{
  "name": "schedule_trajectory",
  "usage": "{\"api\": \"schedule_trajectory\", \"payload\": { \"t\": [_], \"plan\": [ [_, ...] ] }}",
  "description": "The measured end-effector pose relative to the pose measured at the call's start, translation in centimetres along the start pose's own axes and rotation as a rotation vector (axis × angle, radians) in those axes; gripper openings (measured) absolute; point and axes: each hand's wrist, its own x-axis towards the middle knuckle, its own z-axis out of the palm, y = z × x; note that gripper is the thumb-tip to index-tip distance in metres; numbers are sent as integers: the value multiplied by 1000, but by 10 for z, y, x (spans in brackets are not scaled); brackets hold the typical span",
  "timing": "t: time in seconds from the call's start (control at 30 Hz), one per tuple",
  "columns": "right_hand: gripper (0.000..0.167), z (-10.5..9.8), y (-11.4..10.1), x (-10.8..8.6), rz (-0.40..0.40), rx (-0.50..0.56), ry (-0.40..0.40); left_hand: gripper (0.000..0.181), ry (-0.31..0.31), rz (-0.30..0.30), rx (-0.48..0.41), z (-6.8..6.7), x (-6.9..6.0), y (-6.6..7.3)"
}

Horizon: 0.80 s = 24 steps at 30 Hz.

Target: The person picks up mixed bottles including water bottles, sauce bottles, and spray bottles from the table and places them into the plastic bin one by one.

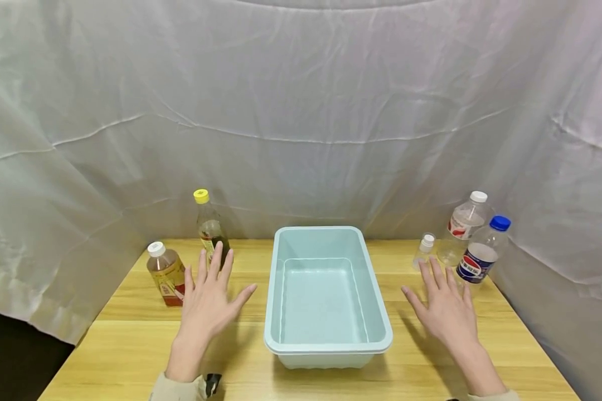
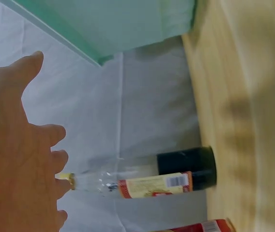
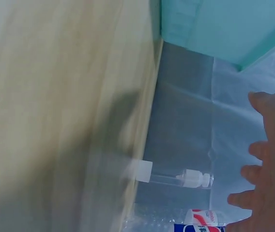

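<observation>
My left hand (image 1: 209,303) hovers over the table with fingers spread, holding nothing. Just beyond its fingertips stands a yellow-capped bottle of dark liquid (image 1: 210,231), which the left wrist view shows upright (image 2: 176,166). Left of that hand is a white-capped bottle of reddish-brown liquid (image 1: 167,275). My right hand (image 1: 447,312), also spread and empty, is near a small clear bottle with a white top (image 1: 424,248). Behind it stand a clear white-capped bottle (image 1: 464,225) and a blue-capped bottle with a blue label (image 1: 483,250). Between the hands sits an empty pale blue-green bin (image 1: 329,349).
The wooden table (image 1: 125,345) carries the bin at its middle, with bottles on both sides. A grey cloth (image 1: 301,111) hangs behind and along the sides. Shadows of the hands fall on the wood.
</observation>
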Motion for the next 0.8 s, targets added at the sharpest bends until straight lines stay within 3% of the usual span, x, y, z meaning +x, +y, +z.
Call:
{"api": "schedule_trajectory", "payload": {
  "t": [0.17, 0.4, 0.63, 0.8],
  "plan": [
    [85, -1, 0, 8, -20, 25, 91, 96, 3, 19, -10, -5, 5, 10],
    [86, -1, 3, 28, 6, 83, 148, 96, 10, 42, -36, -6, 15, 23],
    [85, 10, 12, 51, 29, 177, 240, 96, -11, 59, -45, -3, 28, 38],
    [88, 19, 21, 62, 55, 232, 263, 96, -30, 68, -58, -1, 33, 46]
  ]
}}
